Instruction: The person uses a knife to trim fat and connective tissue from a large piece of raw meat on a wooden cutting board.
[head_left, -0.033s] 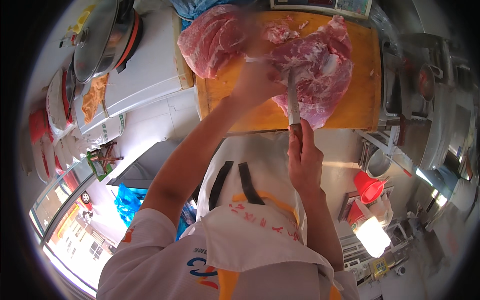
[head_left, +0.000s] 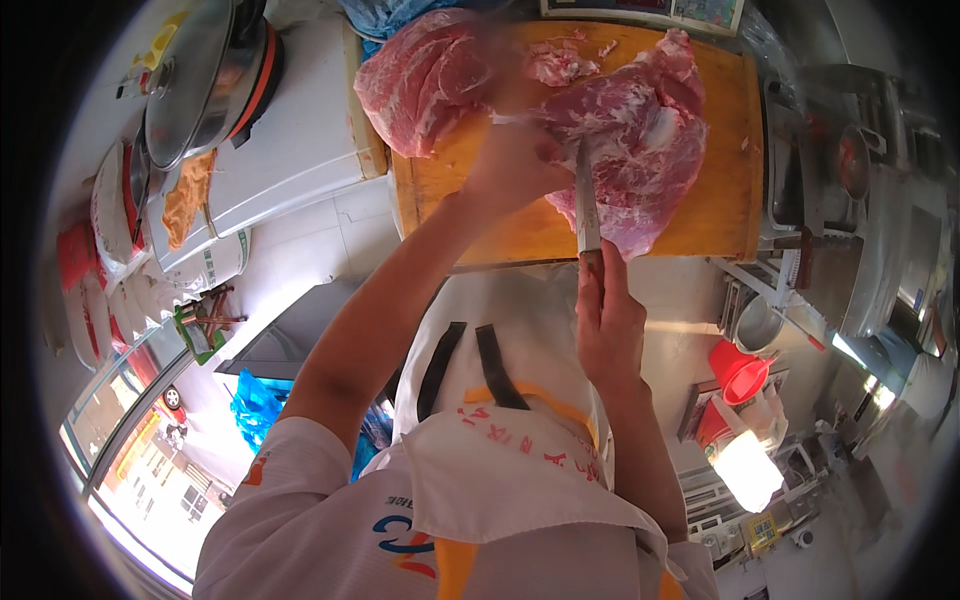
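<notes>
A large piece of raw meat (head_left: 650, 150), pink with white fat, lies on the right half of a yellow cutting board (head_left: 728, 190). My left hand (head_left: 515, 165) is at its left edge, fingers curled in against the meat; blur hides part of them. Gripped by its dark handle in my right hand (head_left: 608, 320) is a knife (head_left: 586, 205). Its blade points away from me and lies over the meat, the tip near the middle. Another big piece of meat (head_left: 420, 85) rests at the board's left, and small trimmings (head_left: 560, 65) sit at the back.
Left of the board stands a light counter (head_left: 290, 120) bearing a lidded pan (head_left: 195, 85) and an orange-brown cloth (head_left: 190, 200). Metal trays (head_left: 790, 150) and utensils are on the right. Lower right are a red bucket (head_left: 738, 370) and white bags. Blue plastic (head_left: 255, 405) is at lower left.
</notes>
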